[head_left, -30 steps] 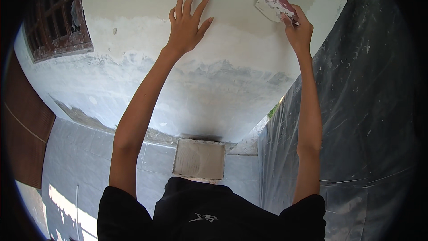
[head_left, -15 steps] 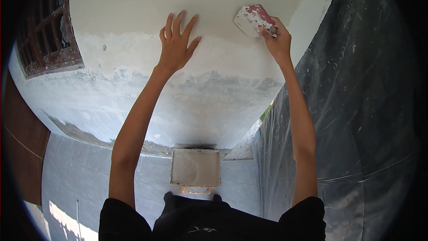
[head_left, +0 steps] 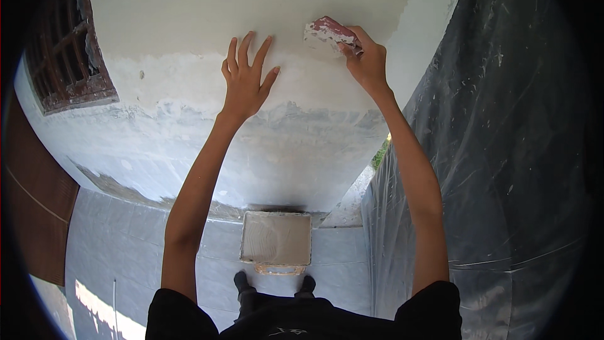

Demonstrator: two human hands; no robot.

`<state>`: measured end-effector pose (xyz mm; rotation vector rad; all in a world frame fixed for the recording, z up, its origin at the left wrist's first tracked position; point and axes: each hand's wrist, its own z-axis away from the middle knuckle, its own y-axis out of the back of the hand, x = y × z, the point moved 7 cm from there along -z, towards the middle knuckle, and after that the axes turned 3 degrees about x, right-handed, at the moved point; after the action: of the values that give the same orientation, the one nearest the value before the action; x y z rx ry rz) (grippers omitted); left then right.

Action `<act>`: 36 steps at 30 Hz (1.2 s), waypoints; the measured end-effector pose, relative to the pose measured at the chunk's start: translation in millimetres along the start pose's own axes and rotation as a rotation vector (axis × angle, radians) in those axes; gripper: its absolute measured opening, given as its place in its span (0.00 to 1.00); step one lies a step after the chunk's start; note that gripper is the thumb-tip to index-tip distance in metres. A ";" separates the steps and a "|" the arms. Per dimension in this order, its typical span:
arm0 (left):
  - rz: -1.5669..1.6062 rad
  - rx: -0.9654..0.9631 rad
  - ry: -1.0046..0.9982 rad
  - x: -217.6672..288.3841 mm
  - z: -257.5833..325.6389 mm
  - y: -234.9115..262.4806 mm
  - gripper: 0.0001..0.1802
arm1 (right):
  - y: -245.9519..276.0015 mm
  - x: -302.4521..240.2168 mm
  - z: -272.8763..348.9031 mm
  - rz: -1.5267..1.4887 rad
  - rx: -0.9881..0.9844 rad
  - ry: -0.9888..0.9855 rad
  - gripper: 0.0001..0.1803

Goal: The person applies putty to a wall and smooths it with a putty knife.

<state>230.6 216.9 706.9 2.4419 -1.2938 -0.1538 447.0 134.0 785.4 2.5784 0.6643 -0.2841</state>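
Observation:
A plastered wall [head_left: 189, 19] rises before me, white above and grey-patched lower down. My left hand [head_left: 245, 79] lies flat against it, fingers spread, holding nothing. My right hand [head_left: 365, 60] is up and to the right, gripping a plaster-caked trowel with a reddish handle [head_left: 327, 31], its blade pressed to the white part of the wall.
A square tray of grey plaster [head_left: 277, 239] sits on the tiled floor [head_left: 107, 245] at the wall's foot, just beyond my feet. Clear plastic sheeting [head_left: 503, 170] hangs along the right. A barred window with a brown frame [head_left: 69, 44] is at upper left.
Both hands have slid down the wall, the right one drawing the trowel downward. The view has tilted, showing more floor and my feet.

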 end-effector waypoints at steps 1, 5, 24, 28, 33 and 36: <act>-0.002 0.005 0.008 5.7 1.3 -0.1 0.32 | 16.6 4.6 -5.5 0.010 0.110 -0.008 0.18; -0.041 -0.017 0.055 0.0 25.2 -3.1 0.32 | 47.1 -3.3 -19.3 -0.047 0.351 -0.011 0.18; -0.038 -0.118 0.131 13.8 79.0 3.5 0.32 | 16.5 8.3 9.2 0.124 0.064 0.109 0.19; 0.026 -0.126 0.120 2.8 101.4 5.6 0.32 | 65.8 22.7 12.4 0.248 0.521 -0.055 0.20; 0.140 -0.207 0.117 -11.3 161.6 7.3 0.34 | 59.2 3.9 110.4 -0.163 0.548 -0.261 0.20; 0.188 -0.301 0.149 -23.2 217.2 7.3 0.36 | 14.9 7.7 221.0 -0.238 0.456 -0.513 0.20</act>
<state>154.0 173.0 507.0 2.0304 -1.3203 -0.1056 442.9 19.3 595.8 2.6526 0.7710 -1.2524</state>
